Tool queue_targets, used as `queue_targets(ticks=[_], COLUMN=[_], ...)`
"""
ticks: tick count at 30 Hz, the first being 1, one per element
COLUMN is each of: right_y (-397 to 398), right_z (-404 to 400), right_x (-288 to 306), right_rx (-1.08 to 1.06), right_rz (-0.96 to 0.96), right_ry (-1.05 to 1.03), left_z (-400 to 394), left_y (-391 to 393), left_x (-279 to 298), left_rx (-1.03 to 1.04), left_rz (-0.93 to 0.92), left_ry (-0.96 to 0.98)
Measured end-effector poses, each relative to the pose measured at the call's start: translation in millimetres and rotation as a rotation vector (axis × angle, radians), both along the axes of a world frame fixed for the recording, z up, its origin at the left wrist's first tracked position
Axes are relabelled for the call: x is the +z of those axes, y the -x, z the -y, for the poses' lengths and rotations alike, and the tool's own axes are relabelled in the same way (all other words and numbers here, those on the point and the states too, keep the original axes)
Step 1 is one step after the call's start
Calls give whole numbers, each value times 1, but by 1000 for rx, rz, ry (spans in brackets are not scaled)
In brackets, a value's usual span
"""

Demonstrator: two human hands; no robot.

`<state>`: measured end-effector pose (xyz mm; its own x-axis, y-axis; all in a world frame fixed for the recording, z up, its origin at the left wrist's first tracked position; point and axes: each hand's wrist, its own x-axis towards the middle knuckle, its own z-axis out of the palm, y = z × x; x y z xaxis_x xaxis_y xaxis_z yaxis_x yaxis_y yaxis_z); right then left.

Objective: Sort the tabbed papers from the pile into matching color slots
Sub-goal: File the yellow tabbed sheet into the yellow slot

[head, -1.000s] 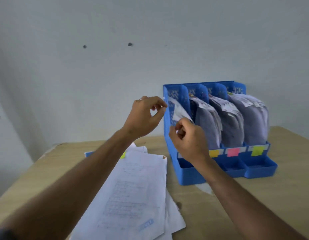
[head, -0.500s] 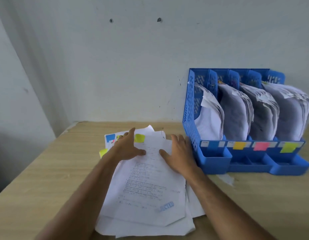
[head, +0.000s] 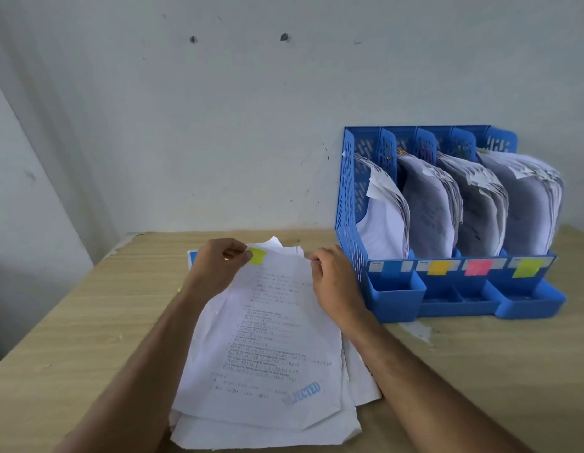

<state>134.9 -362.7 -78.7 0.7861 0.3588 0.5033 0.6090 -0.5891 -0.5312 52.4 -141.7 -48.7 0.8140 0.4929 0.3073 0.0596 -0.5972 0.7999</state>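
Between the left hand (head: 218,266) and right hand (head: 333,279) lies the top paper (head: 267,338) on the worktop pile; both pinch its far corners, likely to lift it; its yellow-green tab (head: 257,256) suits the rack's far-right slot (head: 529,268).

The top sheet (head: 267,348) hides most of the pile (head: 359,380) beneath it; its printed lines are too small to read, and its blue stamp is cut short by smudging. Left of that sheet, the left hand (head: 215,269) covers most of a blue-tabbed paper (head: 192,256). The small labels on the organizer (head: 349,223) are unreadable. Both forearms run off the bottom edge.
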Motion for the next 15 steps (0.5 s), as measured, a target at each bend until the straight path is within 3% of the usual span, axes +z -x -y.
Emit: queue_targets(ticks=[6, 9, 15], right_y=[8, 8, 12], right_z=[3, 9, 32], right_x=[21, 37, 84], right_rx=[22, 44, 83], right_rz=[100, 101, -279], right_ry=[-41, -125, -470], left_z=[-2, 2, 23], left_y=[6, 10, 9], left_x=[17, 28, 60], left_rx=[-74, -72, -61], left_rz=[32, 131, 336], left_ry=[91, 117, 151])
